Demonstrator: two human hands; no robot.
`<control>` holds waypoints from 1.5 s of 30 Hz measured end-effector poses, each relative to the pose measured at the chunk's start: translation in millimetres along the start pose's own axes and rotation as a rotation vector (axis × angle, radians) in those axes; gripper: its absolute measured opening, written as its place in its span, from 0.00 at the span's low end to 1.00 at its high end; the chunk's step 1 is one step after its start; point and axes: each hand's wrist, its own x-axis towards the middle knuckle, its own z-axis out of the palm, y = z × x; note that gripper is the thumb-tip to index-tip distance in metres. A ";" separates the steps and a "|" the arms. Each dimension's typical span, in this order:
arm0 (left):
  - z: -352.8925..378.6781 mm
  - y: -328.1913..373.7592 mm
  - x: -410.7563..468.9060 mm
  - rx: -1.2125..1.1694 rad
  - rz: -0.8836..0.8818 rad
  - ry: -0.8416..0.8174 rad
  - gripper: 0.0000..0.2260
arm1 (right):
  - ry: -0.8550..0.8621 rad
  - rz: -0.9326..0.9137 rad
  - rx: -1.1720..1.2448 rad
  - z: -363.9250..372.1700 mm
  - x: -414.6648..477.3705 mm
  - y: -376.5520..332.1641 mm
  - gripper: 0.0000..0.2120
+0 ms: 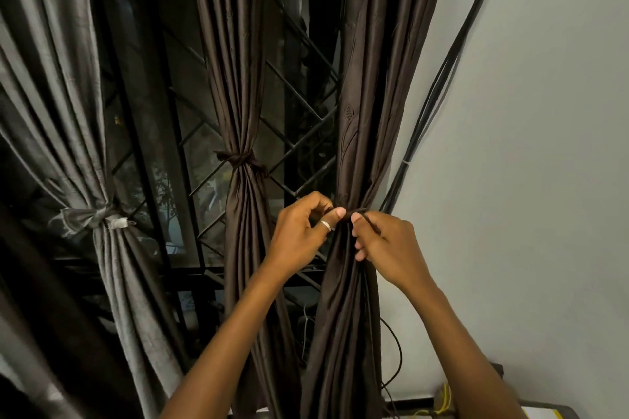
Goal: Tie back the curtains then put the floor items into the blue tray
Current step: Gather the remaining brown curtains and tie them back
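**Tying the last curtain.** My left hand (303,231) and right hand (384,245) meet at the waist of the right curtain (360,112). It is a dark brown, faintly glossy cloth falling in long narrow pleats, with a stitched motif on its upper part. The tie (349,214) is a thin dark strip that cinches the cloth into an hourglass. The middle curtain (238,78) has the same brown sheen and is already gathered by a knotted band (240,160) of matching cloth. The left curtain (61,78) is grey and crinkled, bound by a frayed grey strip (92,216) with a pale patch.

Behind the curtains, a black metal grille (299,102) of diagonal bars crosses dark window glass. A plain pale wall (527,112) fills the right side. A bundle of black cables (439,78) slants down it and passes behind the right curtain. A black cord (396,350) loops out lower down, beside that curtain. My forearms cover the lower folds of the middle and right curtains.

The tie sits directly between my hands, at the right curtain's narrowest point, near the wall. My left thumb and curled fingers pinch one end, and a silver ring (325,224) shows on that hand. My right thumb and forefinger pinch the other end, which trails across that hand. Its remaining fingers curl against the cloth just below.
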 end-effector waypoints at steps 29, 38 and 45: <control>-6.4 -14.3 10.5 0.111 -0.013 0.048 0.10 | 0.064 0.114 0.022 -23.9 19.0 21.0 0.17; 2.4 -10.1 6.8 0.118 -0.073 0.079 0.08 | 0.078 0.106 0.014 -16.2 19.5 30.5 0.17; 4.9 -8.3 -1.0 0.119 -0.154 0.065 0.17 | 0.098 0.172 0.088 -8.6 18.9 38.1 0.12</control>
